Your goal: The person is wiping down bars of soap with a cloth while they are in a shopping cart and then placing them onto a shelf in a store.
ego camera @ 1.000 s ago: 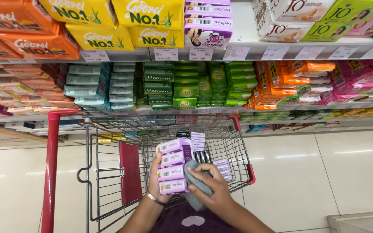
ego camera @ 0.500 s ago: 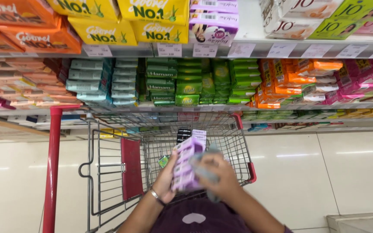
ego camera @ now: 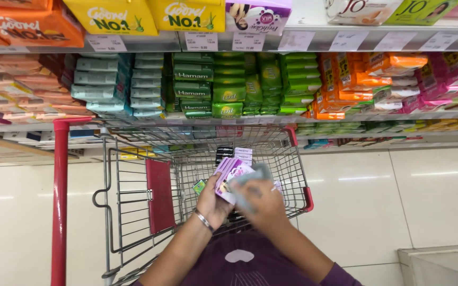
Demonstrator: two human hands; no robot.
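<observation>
Purple soap multipack (ego camera: 229, 177) sits tilted between both hands, held low over the wire basket of the shopping cart (ego camera: 287, 159), its long side angled down toward the basket floor. The left hand (ego camera: 213, 204), with a metal bangle (ego camera: 203, 220) at the wrist, is clamped under the pack's near end. The right hand (ego camera: 263, 204) is closed around a grey cloth (ego camera: 253, 182) and presses it against the pack's side; the cloth blurs, so I cannot tell how firmly those fingers also catch the pack.

From where I stand, the weak spot looks like that grip: the pack is slim and film-wrapped, only one hand truly holds it, and a slip would likely drop it onto the small dark packets (ego camera: 223, 154) already lying in the basket, or let it jam edge-on in the wire. The cloth could also snag on the cart's mesh.

Compared with a second ago, the pack has turned from face-up, its row of bars showing, to edge-on and tipped forward, and both hands have sunk lower into the cart. The shelves of green soap bars (ego camera: 229, 85) and orange packs (ego camera: 356, 79) beyond look unchanged, though the view has shifted slightly upward.
</observation>
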